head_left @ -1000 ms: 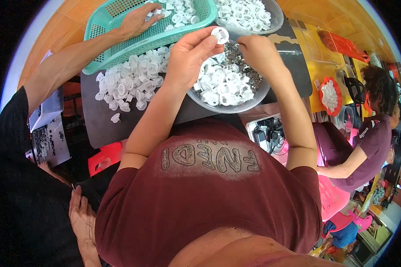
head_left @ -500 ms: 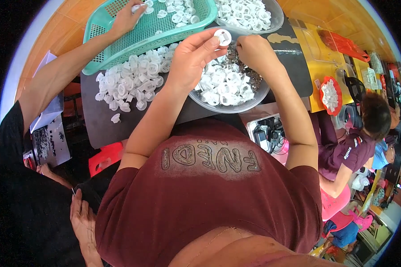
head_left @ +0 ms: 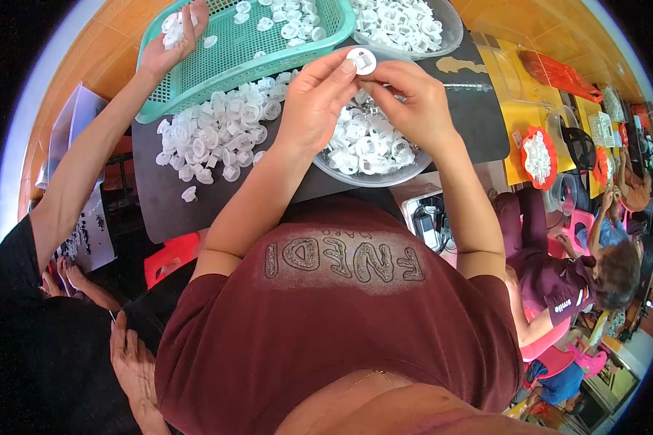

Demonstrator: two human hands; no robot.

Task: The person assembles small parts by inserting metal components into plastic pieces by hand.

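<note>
My left hand (head_left: 310,101) pinches a round white plastic piece (head_left: 361,61) with a square opening, thumb in front. Close against it, my right hand (head_left: 412,98) has its thumb and fingers pressed together just below the piece's edge; anything between them is too small to make out. Both hands are above a clear bowl (head_left: 374,180) of similar white pieces (head_left: 366,141), partly covering it. Left of the bowl, a loose heap of white pieces (head_left: 214,130) lies on the dark table (head_left: 297,185).
A green mesh basket (head_left: 189,103) stands at the far left, where a co-worker's hand (head_left: 178,40) holds several white pieces. Another full bowl (head_left: 453,40) is behind mine. To the right, a red dish (head_left: 530,174) of white parts sits on a yellow table (head_left: 511,134); a person sits there.
My right hand has come up and left out of the bowl to the white piece in my left hand. The co-worker's hand has shifted left and turned palm up with white pieces.
</note>
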